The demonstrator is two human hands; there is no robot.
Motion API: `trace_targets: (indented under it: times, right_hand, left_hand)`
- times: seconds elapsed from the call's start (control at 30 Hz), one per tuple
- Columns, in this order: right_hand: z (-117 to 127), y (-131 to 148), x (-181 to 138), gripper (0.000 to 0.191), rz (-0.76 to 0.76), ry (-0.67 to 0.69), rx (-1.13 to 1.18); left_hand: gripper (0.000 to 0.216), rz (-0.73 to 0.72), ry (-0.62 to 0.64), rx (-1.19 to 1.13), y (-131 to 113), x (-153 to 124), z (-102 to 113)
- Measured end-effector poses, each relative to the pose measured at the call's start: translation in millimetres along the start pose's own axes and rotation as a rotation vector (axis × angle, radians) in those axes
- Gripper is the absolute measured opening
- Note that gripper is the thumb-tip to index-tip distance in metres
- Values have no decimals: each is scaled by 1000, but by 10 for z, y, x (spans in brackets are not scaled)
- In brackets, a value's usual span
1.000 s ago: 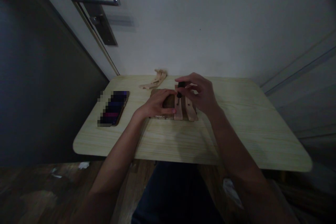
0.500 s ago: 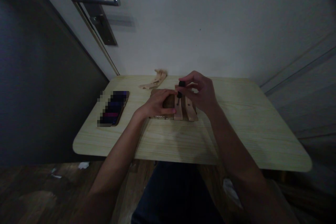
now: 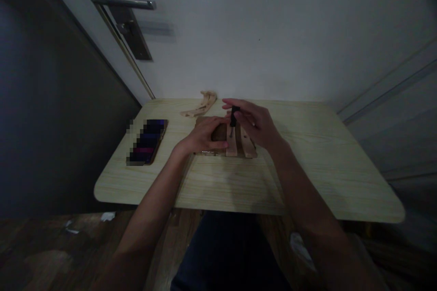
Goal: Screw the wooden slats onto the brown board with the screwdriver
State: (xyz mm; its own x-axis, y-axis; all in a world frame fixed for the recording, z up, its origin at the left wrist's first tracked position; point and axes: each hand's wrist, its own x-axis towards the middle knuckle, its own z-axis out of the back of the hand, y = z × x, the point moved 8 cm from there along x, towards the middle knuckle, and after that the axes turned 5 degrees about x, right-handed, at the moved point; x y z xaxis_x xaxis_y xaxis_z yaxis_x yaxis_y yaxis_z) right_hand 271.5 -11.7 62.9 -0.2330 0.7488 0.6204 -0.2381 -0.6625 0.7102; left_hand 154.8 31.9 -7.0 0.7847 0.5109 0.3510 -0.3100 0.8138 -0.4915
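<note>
A dark-handled screwdriver (image 3: 234, 117) stands nearly upright, its thin shank meeting a pale wooden strip (image 3: 231, 144). My right hand (image 3: 257, 122) has its thumb against the handle, with the fingers stretched over and behind it. Spread across a brown block (image 3: 219, 133), my left hand (image 3: 204, 134) steadies the strip, thumb and forefinger tips at its left edge. A second pale wooden piece (image 3: 248, 146) with a dark hole lies to the right on the same block, partly under my right hand.
A curved pale wooden piece (image 3: 201, 105) lies at the back of the light wood-grain table (image 3: 324, 159). On the left rests a phone (image 3: 150, 141), partly pixelated. Behind the table stands a white door with a metal handle (image 3: 126, 2).
My right hand's fingers have swung left and straightened over the screwdriver, whose handle now shows more fully. My left hand and the wooden pieces stay put.
</note>
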Motion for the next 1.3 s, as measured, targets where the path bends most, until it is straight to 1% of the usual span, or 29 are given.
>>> trace_targets:
  times: [0.1, 0.17, 0.27, 0.33, 0.43, 0.5, 0.57, 0.67, 0.73, 0.83, 0.9, 0.97, 1.03, 1.07, 1.13, 1.2, 1.23, 1.3]
  right_hand:
    - [8, 57, 22, 32, 31, 19, -37]
    - [32, 46, 36, 29, 14, -4, -41]
    - [88, -38, 37, 25, -55, -84, -21]
    - [122, -88, 24, 29, -80, -147, -32]
    - [148, -123, 3, 35, -84, -210, -92]
    - [151, -116, -4, 35, -65, -226, -120]
    - [127, -74, -1, 31, -16, -199, -144]
    - [59, 27, 6, 18, 83, -101, -172]
    - [33, 94, 1, 20, 136, -51, -178]
    - [19, 129, -4, 28, 130, -2, -143]
    - [16, 89, 2, 29, 62, 14, -89]
    - [35, 19, 10, 25, -18, -12, -47]
    - [77, -56, 16, 19, -80, -78, -40]
    - [106, -87, 15, 19, -97, -124, -50]
    - [164, -127, 6, 26, -103, -213, -81]
    - [193, -143, -5, 32, -89, -260, -115]
    - [192, -140, -7, 33, -75, -260, -130]
    - [162, -105, -1, 31, -24, -215, -163]
  left_hand:
    - [74, 6, 0, -2, -10, -2, 8]
    - [74, 7, 0, 4, -20, 1, 14]
    - [73, -8, 4, 2, -35, 6, 14]
    - [75, -10, 1, -2, -26, 6, 12]
    - [76, -5, -1, -2, 3, 5, -2]
    - [75, -8, -10, 1, 10, 6, -4]
    - [75, -16, -19, 2, 3, 10, 1]
    - [76, -20, -17, -1, -15, 14, 6]
    - [76, -12, -12, 1, -23, 13, 13]
    - [75, 0, -7, 15, -31, 10, 21]
    - [74, 2, -11, 13, -37, 10, 28]
    - [73, 2, -11, 4, -41, 11, 29]
    - [73, -3, -5, 2, -39, 10, 22]
    - [74, -5, -7, 3, -36, 9, 20]
    - [75, -9, -12, 7, -23, 5, 17]
    - [74, -8, -9, 13, -8, 3, 8]
    - [74, -8, -7, 16, -4, 3, 5]
    - [75, -9, -4, 17, -4, 3, 3]
